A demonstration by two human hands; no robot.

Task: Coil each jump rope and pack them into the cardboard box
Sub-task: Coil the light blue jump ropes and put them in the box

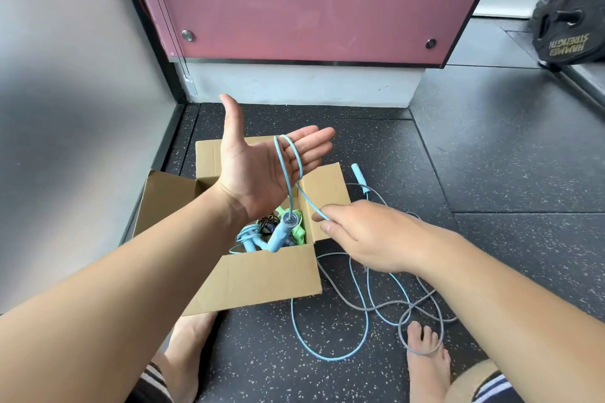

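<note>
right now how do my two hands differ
The left hand is open, palm up, with the blue rope looped over its fingers; the right hand is palm down, pinching it. The left hand is raised over the cardboard box; the right hand is lower, near its right side. Both touch the same rope.

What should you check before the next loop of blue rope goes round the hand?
1. Blue rope hangs over the left hand, fingers straight: ok.
2. Right hand pinches the rope, ready to lead it: ok.
3. Dangling handle hangs above the open cardboard box, not caught on a flap: ok.
4. Blue rope on the floor lies free of the grey rope: not ok, they cross several times.
5. Grey rope is clear of the foot: not ok, it loops round the toes.
6. Room left in the box for this coil: cannot tell.
</note>
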